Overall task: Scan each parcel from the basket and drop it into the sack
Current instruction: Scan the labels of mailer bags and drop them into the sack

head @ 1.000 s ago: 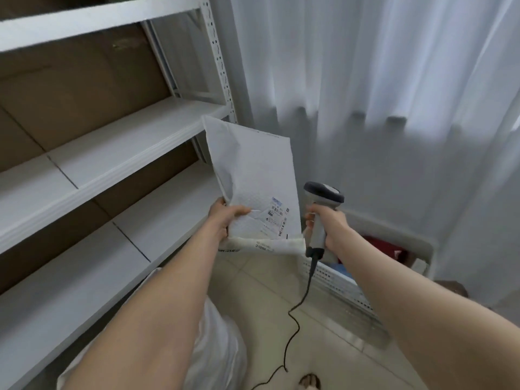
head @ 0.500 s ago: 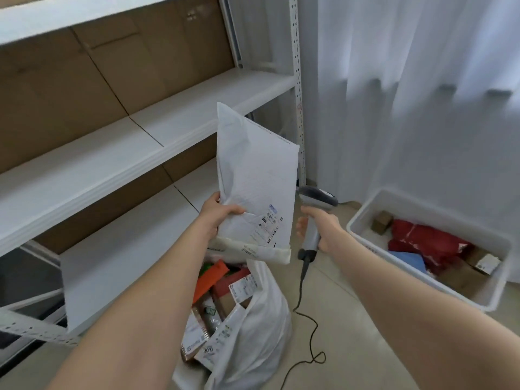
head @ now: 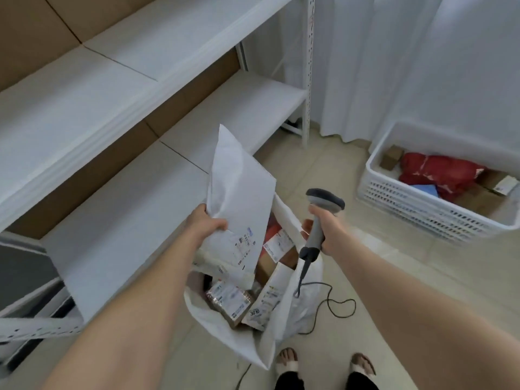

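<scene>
left hand [head: 206,223]: pinches the parcel's left edge, thumb on the front; the other fingers are hidden behind it.
parcel [head: 239,192]: white mailer, tilted near upright over the sack's mouth, not yet in it; label print too blurred to read.
right hand [head: 329,230]: fingers curled round the scanner's grip; the fingertips are mostly hidden by the handle.
scanner [head: 323,204]: head up, just right of the parcel, apart from it, over the sack's right rim.
cable [head: 337,305]: drops from the handle, loops on the floor, then goes out of sight behind the sack.
sack [head: 242,337]: white, open on the floor under both hands; labelled packets inside, partly covered by the parcel's lower edge.
basket [head: 408,205]: on the floor at right, well apart from the sack; far corner cut off; holds a red bag [head: 439,173], brown boxes and a half-buried blue item.
feet [head: 287,358]: in sandals, cut off at the bottom edge.
</scene>
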